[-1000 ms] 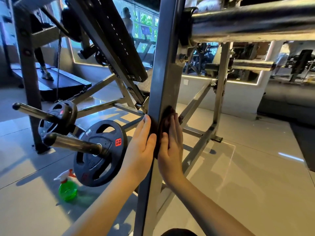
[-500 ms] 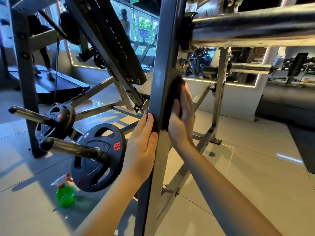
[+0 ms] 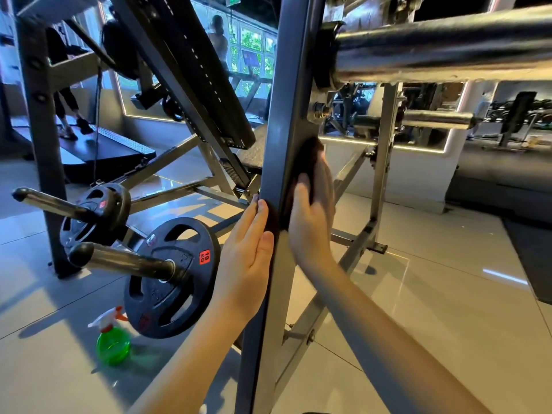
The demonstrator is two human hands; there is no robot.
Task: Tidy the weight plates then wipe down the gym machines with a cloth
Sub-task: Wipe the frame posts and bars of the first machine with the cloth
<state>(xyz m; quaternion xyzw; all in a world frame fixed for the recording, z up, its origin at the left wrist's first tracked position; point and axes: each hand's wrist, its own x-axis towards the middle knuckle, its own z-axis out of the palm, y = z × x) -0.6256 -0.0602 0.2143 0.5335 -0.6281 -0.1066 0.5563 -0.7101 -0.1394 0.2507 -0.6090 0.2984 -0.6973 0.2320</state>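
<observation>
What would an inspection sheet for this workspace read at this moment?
Surface: glossy tiled floor; grey upright post of the machine.
Job's things: dark cloth on the post's right side; 10 kg weight plate and smaller plate on pegs.
Clutter: green spray bottle on the floor.
Hands: left hand flat against the post; right hand presses the cloth, fingers straight.
Cables: thin cable hanging by the far frame.
Surroundings: person on a treadmill; mirrored wall.

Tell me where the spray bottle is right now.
Head view, lower left: the green spray bottle stands on the tiled floor just below the 10 kg weight plate, left of the grey upright post.
</observation>
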